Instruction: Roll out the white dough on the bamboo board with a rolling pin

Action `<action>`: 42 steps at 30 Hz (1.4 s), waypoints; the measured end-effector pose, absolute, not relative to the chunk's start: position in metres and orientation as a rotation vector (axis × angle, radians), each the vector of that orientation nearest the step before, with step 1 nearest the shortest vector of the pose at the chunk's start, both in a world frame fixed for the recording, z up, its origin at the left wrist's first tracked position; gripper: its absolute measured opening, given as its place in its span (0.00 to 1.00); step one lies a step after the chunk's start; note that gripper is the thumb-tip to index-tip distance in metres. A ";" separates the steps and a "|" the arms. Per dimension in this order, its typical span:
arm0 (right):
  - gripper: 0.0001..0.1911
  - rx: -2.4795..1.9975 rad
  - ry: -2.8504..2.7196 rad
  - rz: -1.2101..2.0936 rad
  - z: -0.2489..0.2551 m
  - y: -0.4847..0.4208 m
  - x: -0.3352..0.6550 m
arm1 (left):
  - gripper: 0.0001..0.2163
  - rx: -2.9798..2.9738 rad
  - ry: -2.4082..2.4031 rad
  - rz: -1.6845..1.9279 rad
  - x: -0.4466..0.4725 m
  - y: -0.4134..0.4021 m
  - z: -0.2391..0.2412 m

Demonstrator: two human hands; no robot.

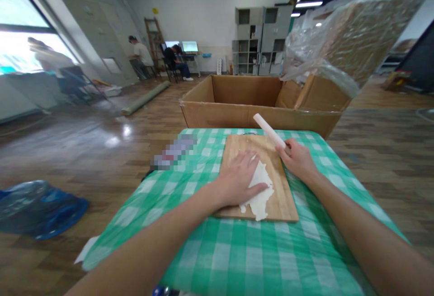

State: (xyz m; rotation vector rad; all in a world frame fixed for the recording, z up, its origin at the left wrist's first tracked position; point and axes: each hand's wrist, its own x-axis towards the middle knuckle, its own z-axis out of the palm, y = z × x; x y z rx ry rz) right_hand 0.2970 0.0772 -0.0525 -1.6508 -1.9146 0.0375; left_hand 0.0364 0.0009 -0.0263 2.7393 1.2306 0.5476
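White dough (259, 190) lies flattened on the wooden board (285, 196), pinned under my left hand (237, 180), fingers spread flat. My right hand (298, 158) is closed around the white rolling pin (269, 130), which I should lower level and roll with even pressure to avoid tearing the ragged edge.

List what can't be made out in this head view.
- Dough: partly hidden under the left hand.
- White rod: lower end hidden in the right hand.
- Object on the cloth: pixelated.
- Box: contents hidden by its front wall.
- Monitors: too small to read.
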 end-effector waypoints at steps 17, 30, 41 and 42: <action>0.20 -1.540 -1.918 0.052 -0.046 0.070 0.288 | 0.37 2.923 0.905 0.441 0.047 -0.008 -0.032; 0.22 -1.543 -1.929 0.041 -0.040 0.067 0.288 | 0.43 2.722 1.073 0.328 0.020 0.021 -0.029; 0.23 -1.481 -2.140 0.002 -0.030 0.057 0.282 | 0.15 2.381 1.388 1.523 -0.001 0.053 -0.021; 0.22 -1.461 -2.186 -0.002 -0.028 0.054 0.280 | 0.15 2.379 1.432 1.538 -0.001 0.054 -0.021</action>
